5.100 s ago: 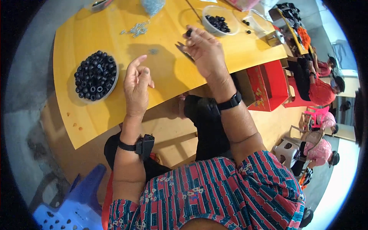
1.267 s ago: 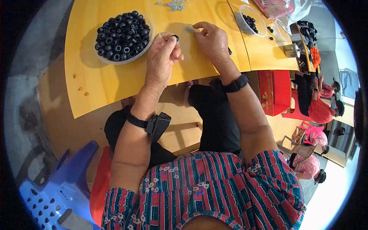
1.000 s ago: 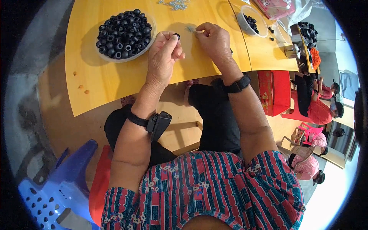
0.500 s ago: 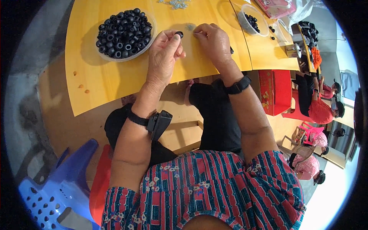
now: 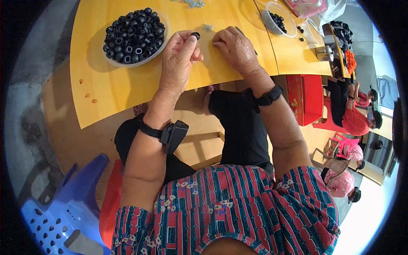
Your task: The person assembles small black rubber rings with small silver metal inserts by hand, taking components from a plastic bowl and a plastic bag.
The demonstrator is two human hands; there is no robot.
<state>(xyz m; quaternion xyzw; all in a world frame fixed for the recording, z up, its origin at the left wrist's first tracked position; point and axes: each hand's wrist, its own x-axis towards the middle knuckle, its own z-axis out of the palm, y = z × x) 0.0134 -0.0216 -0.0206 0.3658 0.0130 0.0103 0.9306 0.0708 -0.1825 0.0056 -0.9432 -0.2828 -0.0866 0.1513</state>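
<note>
My left hand [image 5: 178,63] pinches a small black rubber ring [image 5: 195,35] between thumb and fingertips, just above the yellow table [image 5: 119,89]. My right hand [image 5: 236,49] rests fingers-down on the table beside it, its fingertips close to a few small silvery metal bits [image 5: 208,27]; whether it holds anything I cannot tell. A clear bowl heaped with black rubber rings [image 5: 134,36] stands left of my left hand.
A second clear bowl with a few black rings [image 5: 277,19] sits at the far right of the table, more metal bits [image 5: 189,3] at the far edge. A red box [image 5: 307,98] and other seated people [image 5: 355,121] are to the right. A blue plastic stool [image 5: 63,212] stands lower left.
Five seconds ago my right hand reached toward the far bowl and my left hand was empty. Since a second ago both hands stay close together, my left holding the ring; little movement.
</note>
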